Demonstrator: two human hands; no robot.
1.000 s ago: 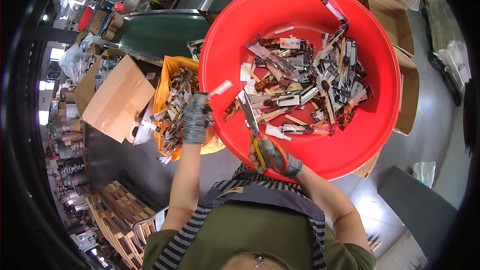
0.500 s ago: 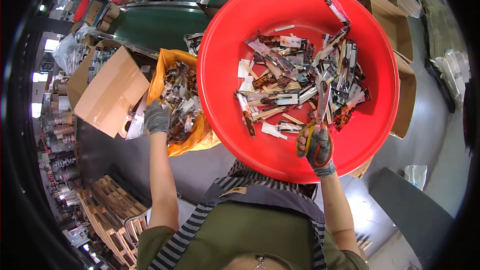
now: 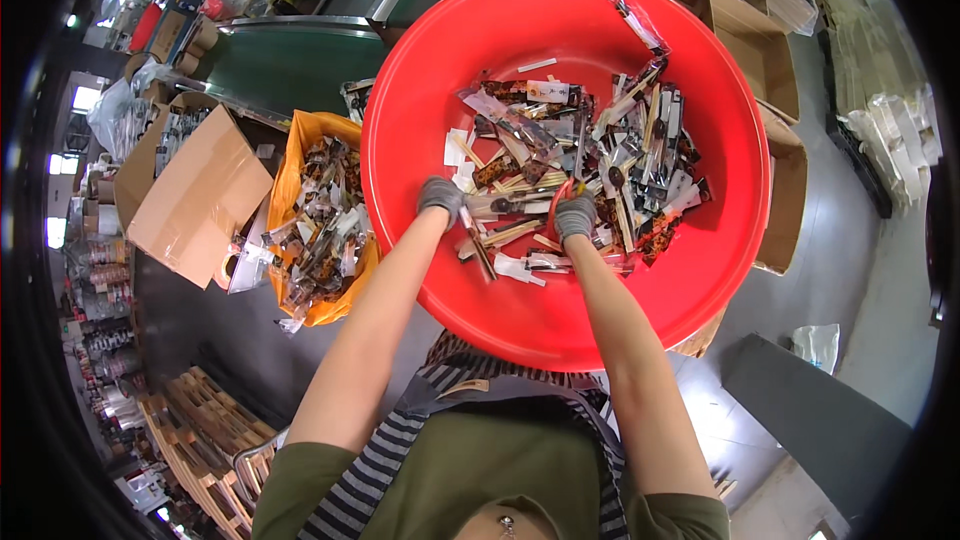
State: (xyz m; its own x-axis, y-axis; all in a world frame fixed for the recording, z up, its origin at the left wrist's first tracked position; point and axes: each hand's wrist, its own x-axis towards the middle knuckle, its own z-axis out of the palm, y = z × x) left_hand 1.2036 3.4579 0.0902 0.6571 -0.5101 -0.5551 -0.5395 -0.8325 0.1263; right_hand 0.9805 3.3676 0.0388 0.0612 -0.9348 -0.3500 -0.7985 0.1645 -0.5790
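Note:
A large round red tub [image 3: 690, 295] holds a loose heap of wrapped chopstick packets [image 3: 655, 140], with bare wooden sticks and white paper slips among them. At the heap's left edge, my gloved left hand [image 3: 440, 198] is closed on the end of a clear-wrapped chopstick packet [image 3: 490, 205]. My gloved right hand [image 3: 575, 216] is closed round scissors [image 3: 559, 204] with red and yellow handles, low over the middle of the heap. The scissors' blades are hard to make out against the packets. Both hands wear grey gloves.
Left of the tub stands an orange bag [image 3: 290, 175] full of torn wrappers. Beside it is an open cardboard box [image 3: 205, 190]. A green conveyor belt [image 3: 290, 65] runs behind. More cardboard boxes [image 3: 755, 50] line the right, and wooden pallets [image 3: 200, 430] lie at lower left.
My left hand has moved from the orange bag into the tub and taken hold of a packet. My right hand has moved left and farther in with the scissors. The view has shifted slightly.

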